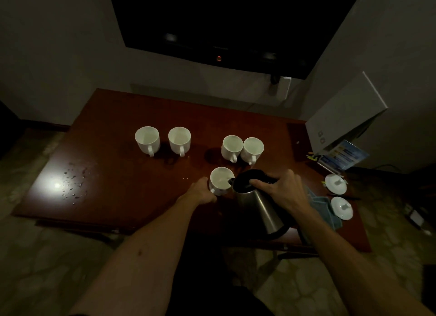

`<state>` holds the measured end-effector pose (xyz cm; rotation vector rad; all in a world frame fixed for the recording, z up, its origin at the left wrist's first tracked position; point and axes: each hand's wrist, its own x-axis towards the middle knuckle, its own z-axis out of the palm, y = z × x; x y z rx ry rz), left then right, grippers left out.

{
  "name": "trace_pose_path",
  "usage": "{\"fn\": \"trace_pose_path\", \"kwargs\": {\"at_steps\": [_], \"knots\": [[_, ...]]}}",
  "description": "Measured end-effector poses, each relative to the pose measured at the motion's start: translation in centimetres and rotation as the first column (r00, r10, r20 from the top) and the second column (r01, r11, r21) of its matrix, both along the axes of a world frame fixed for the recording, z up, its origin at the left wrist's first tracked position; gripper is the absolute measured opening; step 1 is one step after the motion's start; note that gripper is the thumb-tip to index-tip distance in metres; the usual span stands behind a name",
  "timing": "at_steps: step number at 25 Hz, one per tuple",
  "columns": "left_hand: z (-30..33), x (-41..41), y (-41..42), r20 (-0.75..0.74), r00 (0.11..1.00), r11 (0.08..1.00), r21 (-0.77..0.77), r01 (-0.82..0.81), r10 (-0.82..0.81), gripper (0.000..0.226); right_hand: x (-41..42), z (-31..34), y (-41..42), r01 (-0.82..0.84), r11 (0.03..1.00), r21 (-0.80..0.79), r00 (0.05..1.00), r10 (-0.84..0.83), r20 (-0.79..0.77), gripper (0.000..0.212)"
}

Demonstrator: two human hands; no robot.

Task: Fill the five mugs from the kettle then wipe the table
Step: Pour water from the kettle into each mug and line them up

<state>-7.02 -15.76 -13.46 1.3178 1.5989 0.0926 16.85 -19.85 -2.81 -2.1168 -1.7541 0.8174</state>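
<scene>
Tilting steel kettle [259, 205] gripped in right hand [283, 190], spout over near mug [220, 181]; left hand [200, 194] curled round that mug's handle.

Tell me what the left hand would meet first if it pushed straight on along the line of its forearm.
The left hand already grips the nearest mug by its handle side, so that mug comes first. Beyond it, roughly in line, stand the two paired mugs, though depth is hard to judge from the head view.

dark wall screen [226, 21], two white lids [335, 183], blue leaflet [344, 155]
</scene>
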Motion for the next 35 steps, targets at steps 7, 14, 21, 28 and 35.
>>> {"fn": "trace_pose_path", "kwargs": {"at_steps": [7, 14, 21, 28, 35], "knots": [[0.5, -0.8, 0.4, -0.019, 0.999, 0.998, 0.051, -0.026, 0.027, 0.100, 0.2, 0.2, 1.0, -0.058, 0.998, -0.016, 0.997, 0.059, 0.055, 0.047], [0.8, -1.6, 1.2, -0.074, 0.995, 0.994, 0.078, 0.074, -0.068, 0.102, -0.2, 0.4, 1.3, -0.078, 0.996, -0.035, 0.996, 0.080, 0.047, 0.052], [1.2, -1.1, 1.5, -0.045, 0.995, 0.993, 0.076, 0.087, -0.083, 0.090, -0.2, 1.2, 1.8, -0.022, 0.998, -0.059, 0.998, 0.026, 0.063, 0.033], [1.2, -0.1, 2.0, 0.012, 0.998, 0.992, 0.108, 0.058, -0.060, 0.095, 0.2, 1.0, 2.7, -0.071, 0.995, -0.065, 0.997, 0.073, 0.036, 0.048], [1.7, -0.6, 2.4, -0.047, 0.997, 0.994, 0.085, 0.065, -0.061, 0.098, 0.4, 0.7, 2.9, -0.111, 0.990, -0.088, 0.993, 0.114, 0.034, 0.047]]}}
